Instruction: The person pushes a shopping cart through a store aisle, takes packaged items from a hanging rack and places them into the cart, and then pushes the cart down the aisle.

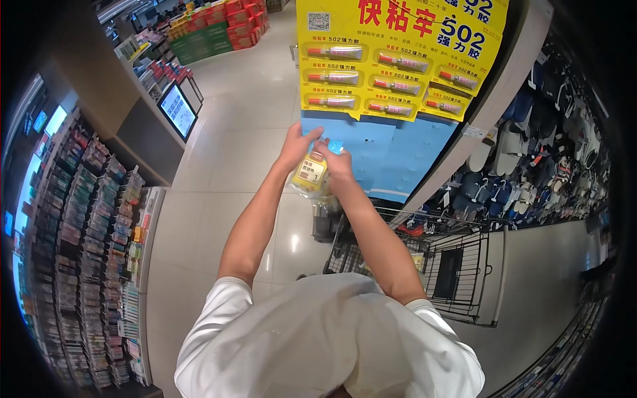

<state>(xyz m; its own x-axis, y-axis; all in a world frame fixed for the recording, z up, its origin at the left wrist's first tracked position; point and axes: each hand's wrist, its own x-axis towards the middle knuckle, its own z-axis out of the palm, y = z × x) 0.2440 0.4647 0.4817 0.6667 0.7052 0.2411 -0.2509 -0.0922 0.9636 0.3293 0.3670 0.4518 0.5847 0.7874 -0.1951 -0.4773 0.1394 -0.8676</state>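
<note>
A clear plastic package with yellow contents and a printed white label [310,171] hangs from my two hands, held out in front of me. My left hand [298,147] grips its upper left side. Opposite it, my right hand [335,161] is closed on the upper right side, and the thumbs come close together at the top. A bit of light blue [336,146] shows between the fingers; what it belongs to is unclear. Just beyond the hands is a blue display board [381,156], with yellow cards of 502 glue tubes [398,63] hanging above it.
A wire shopping cart [458,272] stands below right, with something yellow inside. Slippers [517,146] hang on the right-hand rack. Shelves of small packaged goods [93,245] line the left, near a lit screen [177,111]. Red and green boxes [219,33] are stacked further back.
</note>
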